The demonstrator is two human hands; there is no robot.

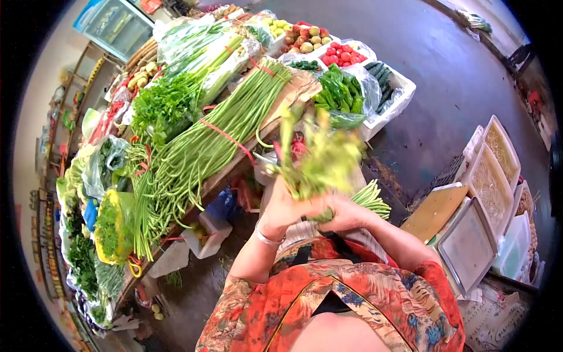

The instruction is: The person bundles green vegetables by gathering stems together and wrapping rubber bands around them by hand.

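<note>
A bunch of leafy greens (325, 155), blurred by motion, rises from my two hands in front of my body. My left hand (284, 205), with a bracelet at the wrist, is wrapped round the lower part of the bunch. Close against it, my right hand (340, 212) also closes on the greens, its fingertips partly hidden. Long green beans (217, 135) with red ties lie on the stall to the left of the bunch. More cut green stalks (371, 199) show just beyond my right hand.
Celery (170, 102) and other vegetables cover the stall. Green peppers (340, 91), tomatoes (343, 54) and cucumbers (381, 82) sit in boxes at its far end. At the right are a scale with a metal plate (467, 246) and plastic trays (489, 185).
</note>
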